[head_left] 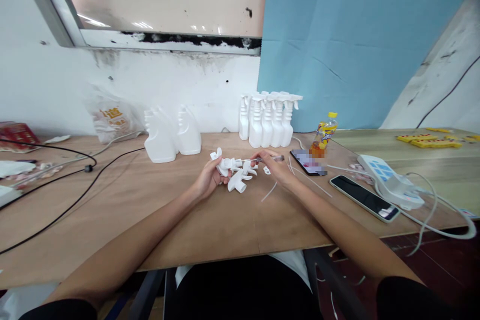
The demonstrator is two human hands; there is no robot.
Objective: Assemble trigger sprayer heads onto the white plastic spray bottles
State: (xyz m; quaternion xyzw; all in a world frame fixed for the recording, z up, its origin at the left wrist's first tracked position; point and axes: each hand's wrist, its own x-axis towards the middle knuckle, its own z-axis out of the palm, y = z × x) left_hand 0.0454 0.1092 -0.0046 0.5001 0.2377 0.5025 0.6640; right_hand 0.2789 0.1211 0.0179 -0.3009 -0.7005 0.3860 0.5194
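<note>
Table count, overlaps hide some
Loose spray heads (237, 181), 3+; spray-topped bottles (266, 125), 5+; bare-necked bottles (160, 137), 2+; phones (363, 197), 2; drink bottle (324, 135), 1; plastic bag (113, 117), 1.

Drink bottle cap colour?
Yellow cap on the drink bottle; shows best in the head view, the only one here.

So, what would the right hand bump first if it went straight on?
The right hand would probably meet the white nozzle in the left hand, though depth is hard to judge.
</note>
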